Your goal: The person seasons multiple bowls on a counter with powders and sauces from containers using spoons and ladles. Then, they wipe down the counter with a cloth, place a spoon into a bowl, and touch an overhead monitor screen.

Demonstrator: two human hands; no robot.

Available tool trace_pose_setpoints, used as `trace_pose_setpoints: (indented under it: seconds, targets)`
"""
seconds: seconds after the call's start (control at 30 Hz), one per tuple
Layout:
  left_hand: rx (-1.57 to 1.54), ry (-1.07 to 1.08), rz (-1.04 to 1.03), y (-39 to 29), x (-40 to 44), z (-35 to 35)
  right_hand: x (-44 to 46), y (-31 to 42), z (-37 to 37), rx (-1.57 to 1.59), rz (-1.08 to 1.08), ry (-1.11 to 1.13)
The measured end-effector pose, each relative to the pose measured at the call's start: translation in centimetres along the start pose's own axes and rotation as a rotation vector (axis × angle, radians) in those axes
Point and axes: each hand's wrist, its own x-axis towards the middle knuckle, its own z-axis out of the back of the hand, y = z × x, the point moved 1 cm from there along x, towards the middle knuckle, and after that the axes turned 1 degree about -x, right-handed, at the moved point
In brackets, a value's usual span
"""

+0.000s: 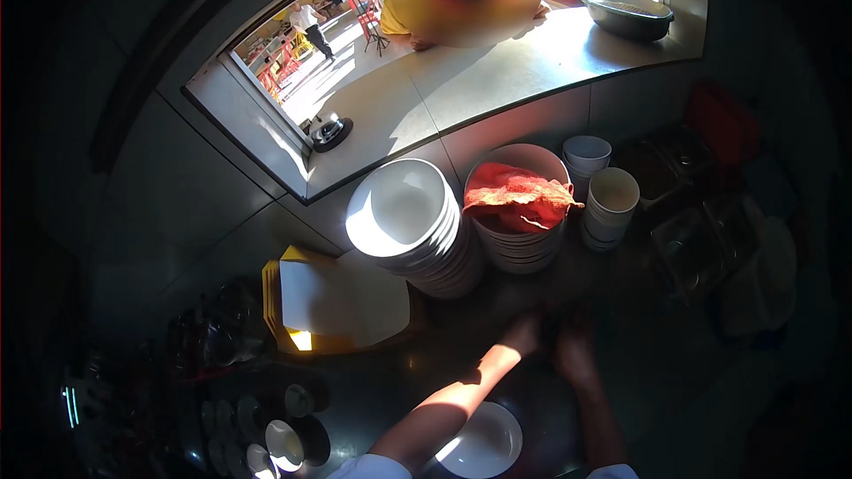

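Observation:
My left hand (522, 333) reaches forward over the dark counter, in deep shadow, and its fingers are hard to make out. Close beside it on the right is my right hand (575, 342), also in shadow; whether either one holds anything is too dark to tell. Below my left forearm sits a round white bowl (493, 445), partly covered by that arm. Just beyond the hands stand a tall stack of white bowls (406, 204) and a second bowl stack (517, 257) with a crumpled red cloth (519, 195) lying in its top.
Small bowls are stacked in two piles, a cream-topped one (612, 191) and a white one (587, 153). Yellow-edged paper trays (342, 297) lie left. Metal containers (688, 253) stand right. Behind runs a serving ledge (497, 71) with a dark oval pan (628, 18); a person leans there.

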Motion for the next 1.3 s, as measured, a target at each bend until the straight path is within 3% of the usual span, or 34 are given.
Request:
trace_pose_setpoints:
  seconds: [0.1, 0.2, 0.4, 0.47, 0.53, 0.6, 0.67, 0.73, 0.77, 0.83, 0.9, 0.97, 1.03, 1.13, 1.17, 1.23, 1.27, 1.3]
  targets:
    - [0.063, 0.009, 0.147, -0.4, 0.0, -0.9, 0.3, -1.2, -0.6, -0.119, 0.045, 0.010]
    - [0.167, 0.019, 0.115, -1.3, -0.2, -1.7, 1.2, -1.0, 0.6, -0.015, -0.020, -0.084]
    - [0.218, 0.074, 0.009, -1.3, 0.2, -0.8, 3.5, -0.3, 3.1, -0.089, -0.011, 0.042]
    - [0.224, 0.062, -0.032, -1.3, 0.2, -0.5, 3.5, -1.3, 3.0, 0.047, 0.086, -0.284]
    - [0.225, 0.058, -0.081, -1.7, 0.0, 0.0, 3.8, -1.7, 3.8, 0.069, -0.019, -0.216]
    - [0.216, 0.230, 0.027, -1.7, 0.0, 0.4, 3.8, -1.7, 4.2, 0.090, -0.107, -0.152]
    - [0.195, 0.244, 0.092, -1.1, -0.1, 0.3, 4.2, -1.4, 3.2, -0.054, -0.145, -0.124]
    - [0.169, 0.252, 0.151, -1.8, -0.8, 1.1, 4.6, -1.8, 1.2, -0.045, -0.140, -0.215]
    - [0.193, 0.221, 0.045, -3.1, -2.1, 3.1, 4.7, -2.1, 0.4, -0.030, -0.131, -0.298]
    - [0.219, 0.176, -0.035, -5.4, -5.2, 7.0, 5.2, -2.0, -0.2, -0.026, -0.121, -0.294]
    - [-0.082, 0.058, -0.383, -7.7, -8.5, 11.3, 5.2, -1.6, -0.9, -0.068, -0.122, -0.282]
    - [-0.239, 0.080, -0.183, -11.0, -14.4, 16.1, 5.3, -4.4, -5.0, -0.165, -0.026, -0.368]
    - [-0.388, -0.070, -0.151, -11.1, -21.6, 18.8, 6.2, -8.6, -7.8, -0.095, -0.009, -0.208]
    - [-0.402, -0.170, 0.095, -10.7, -33.9, 22.1, 6.7, -9.1, -4.4, -0.040, 0.015, -0.094]
    - [-0.464, -0.245, 0.156, -9.9, -38.2, 22.3, 5.8, -6.5, -0.9, 0.009, -0.082, 0.008]
    - [-0.496, -0.457, 0.310, -7.8, -47.0, 22.0, 6.7, -11.4, -2.6, 0.148, -0.057, 0.129]
    - [-0.476, -0.571, 0.408, -7.6, -51.2, 22.3, 5.6, -9.7, -0.7, 0.259, -0.021, 0.077]
    - [-0.201, -0.676, 0.457, -6.5, -55.6, 22.0, 4.5, -6.8, 1.6, 0.378, 0.016, 0.018]
